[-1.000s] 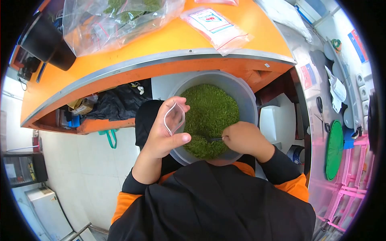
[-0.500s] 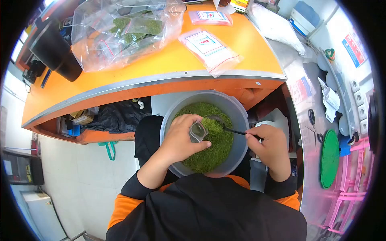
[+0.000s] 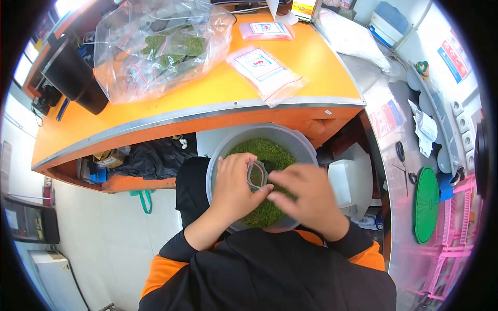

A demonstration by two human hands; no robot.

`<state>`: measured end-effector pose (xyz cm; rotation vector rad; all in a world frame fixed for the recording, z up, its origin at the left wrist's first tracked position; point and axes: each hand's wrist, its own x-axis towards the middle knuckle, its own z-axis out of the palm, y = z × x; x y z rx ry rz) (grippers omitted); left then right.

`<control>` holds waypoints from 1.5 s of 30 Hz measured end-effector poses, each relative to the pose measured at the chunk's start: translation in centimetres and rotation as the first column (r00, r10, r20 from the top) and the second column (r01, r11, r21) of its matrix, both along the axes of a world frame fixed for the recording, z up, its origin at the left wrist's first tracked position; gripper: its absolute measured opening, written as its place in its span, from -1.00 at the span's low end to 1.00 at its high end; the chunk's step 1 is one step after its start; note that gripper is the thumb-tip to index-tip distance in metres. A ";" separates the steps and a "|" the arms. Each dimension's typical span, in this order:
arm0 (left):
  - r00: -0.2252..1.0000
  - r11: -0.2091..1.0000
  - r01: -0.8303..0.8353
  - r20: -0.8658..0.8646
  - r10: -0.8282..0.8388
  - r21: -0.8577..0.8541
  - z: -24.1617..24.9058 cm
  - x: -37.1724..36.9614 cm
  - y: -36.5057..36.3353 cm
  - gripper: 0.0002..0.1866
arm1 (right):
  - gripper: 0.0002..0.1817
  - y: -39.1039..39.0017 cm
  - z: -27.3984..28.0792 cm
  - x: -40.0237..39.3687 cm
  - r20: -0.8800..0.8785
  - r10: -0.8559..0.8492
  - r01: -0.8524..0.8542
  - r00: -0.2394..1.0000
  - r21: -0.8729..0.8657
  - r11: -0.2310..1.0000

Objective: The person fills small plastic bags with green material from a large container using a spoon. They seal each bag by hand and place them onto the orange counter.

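Note:
A round grey tub point(image 3: 313, 155) of green shredded material point(image 3: 267, 147) stands between the person's knees. My left hand point(image 3: 233, 181) is closed on a small clear bag point(image 3: 257, 174) and holds it with its mouth open above the tub. Close to the bag's right side is my right hand point(image 3: 303, 194), blurred by motion, its fingers apart and nothing visible in them. The spoon is not visible; the hands cover part of the tub.
On the orange desk point(image 3: 181, 111) lie a large clear bag with green packets point(image 3: 174, 46), two stacks of labelled bags point(image 3: 267, 72) and a black tumbler point(image 3: 75, 78). At the right are scissors point(image 3: 400, 153) and a green disc point(image 3: 425, 205).
My right hand has let go of the black-handled spoon and moved left to the small bag. My left hand still holds the bag. The view has shifted slightly.

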<state>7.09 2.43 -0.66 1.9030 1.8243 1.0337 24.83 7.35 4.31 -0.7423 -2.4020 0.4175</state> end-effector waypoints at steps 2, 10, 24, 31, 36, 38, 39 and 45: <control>0.999 0.997 -0.017 -0.028 0.019 0.077 -0.6 0.2 -0.1 -0.31 | -0.80 -0.5 -1.7 -1.0 -0.024 0.011 -0.010 1.000 0.023 1.000; 0.831 0.959 0.283 0.506 -0.231 -0.028 0.7 -1.7 0.8 0.00 | -0.90 0.4 -1.8 -0.7 -0.054 0.011 -0.017 0.998 -0.124 0.992; 0.824 0.875 0.485 0.340 -0.452 -0.011 2.9 -3.1 0.3 -0.88 | -0.94 0.3 0.2 0.3 -0.223 0.080 -0.144 0.971 -0.287 0.947; 0.898 0.899 0.436 0.045 -0.437 0.033 5.1 -3.3 0.5 -0.87 | -0.95 1.1 1.9 -1.4 -0.197 0.105 -0.176 0.975 -0.390 0.904; 0.982 0.959 0.175 -0.104 -0.156 0.221 9.7 -6.6 1.0 -0.86 | -0.84 9.1 0.7 -1.6 -0.180 -0.091 0.146 0.979 0.319 0.937; 0.980 0.914 -0.177 -0.022 0.198 0.364 12.4 -8.3 2.8 -0.81 | -0.81 10.8 0.6 -1.8 -0.081 -0.148 0.168 0.986 0.412 0.895; 0.930 0.882 -0.331 -0.042 0.365 0.334 14.5 -9.8 4.1 -0.76 | -0.79 11.1 0.8 -1.9 -0.020 -0.169 0.161 0.985 0.415 0.895; 0.654 0.730 -0.492 -0.351 0.670 0.474 16.7 -17.0 10.8 -0.23 | -0.73 13.0 1.4 -3.4 -0.035 -0.117 0.122 0.993 0.338 0.933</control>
